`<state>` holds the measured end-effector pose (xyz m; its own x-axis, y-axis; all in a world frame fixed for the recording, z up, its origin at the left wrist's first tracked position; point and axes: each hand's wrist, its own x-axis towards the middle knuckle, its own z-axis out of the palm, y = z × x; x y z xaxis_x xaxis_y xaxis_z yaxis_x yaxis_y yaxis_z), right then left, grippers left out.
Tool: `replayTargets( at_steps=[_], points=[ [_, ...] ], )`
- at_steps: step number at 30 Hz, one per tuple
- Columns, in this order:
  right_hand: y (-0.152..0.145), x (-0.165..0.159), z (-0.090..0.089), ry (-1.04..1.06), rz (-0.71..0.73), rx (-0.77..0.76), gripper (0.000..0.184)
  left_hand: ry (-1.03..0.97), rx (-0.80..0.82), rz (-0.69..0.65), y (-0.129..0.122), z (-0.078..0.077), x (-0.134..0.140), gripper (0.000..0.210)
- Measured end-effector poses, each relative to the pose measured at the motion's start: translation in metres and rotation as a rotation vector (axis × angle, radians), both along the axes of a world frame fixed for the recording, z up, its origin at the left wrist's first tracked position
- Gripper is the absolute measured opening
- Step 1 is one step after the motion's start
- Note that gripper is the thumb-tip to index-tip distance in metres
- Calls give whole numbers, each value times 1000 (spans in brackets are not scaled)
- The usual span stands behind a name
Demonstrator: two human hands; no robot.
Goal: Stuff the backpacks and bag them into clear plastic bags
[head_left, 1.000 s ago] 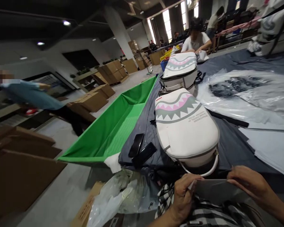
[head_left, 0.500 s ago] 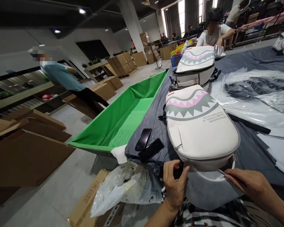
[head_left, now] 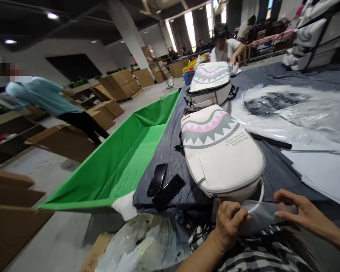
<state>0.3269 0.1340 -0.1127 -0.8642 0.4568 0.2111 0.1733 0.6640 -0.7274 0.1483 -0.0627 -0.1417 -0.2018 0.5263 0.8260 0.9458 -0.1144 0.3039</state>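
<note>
A white backpack (head_left: pixel 223 162) with a pink and grey shark-teeth print lies on the dark cloth-covered table in front of me. From its near end a greyish see-through plastic sheet (head_left: pixel 260 217) hangs towards my lap. My left hand (head_left: pixel 229 224) is closed, its fingers curled on the sheet's left part just below the bag. My right hand (head_left: pixel 299 211) is at the sheet's right end, thumb and fingers apart. Between the hands a white cord loop (head_left: pixel 261 196) curves down from the bag's right side.
A second similar backpack (head_left: pixel 211 81) stands behind, near a co-worker (head_left: pixel 225 49). Two phones (head_left: pixel 169 190) lie left of the bag. A green bin (head_left: pixel 121 162) adjoins the table. Clear plastic bags (head_left: pixel 300 113) and white paper sheets (head_left: pixel 323 170) lie to the right.
The view has swung right. My left hand has moved right across the plastic sheet and curled closed. My right hand has opened from its pinch at the bag's edge. The sheet is now bunched up.
</note>
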Motion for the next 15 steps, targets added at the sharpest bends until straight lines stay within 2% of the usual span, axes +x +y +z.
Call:
replayTargets(
  at_steps=[3, 5, 6, 8, 12, 15],
  points=[
    [3, 4, 6, -34, -66, -327, 49, 23, 47, -43, -3, -5, -2, 9],
    [0, -7, 8, 54, -155, -408, 49, 50, 77, -55, -4, -7, -4, 12],
    [0, -16, 7, 105, -186, -401, 49, 72, 84, -54, -4, -8, -5, 16],
    [0, -38, 4, 211, -201, -303, 47, 122, 73, -30, -4, -10, -5, 20],
    [10, -68, -3, 396, -156, -3, 48, 157, -17, 80, -5, -14, -2, 23],
    [11, -63, -5, 466, -338, 166, 46, 146, -63, 129, -5, -15, 3, 23]
  ],
)
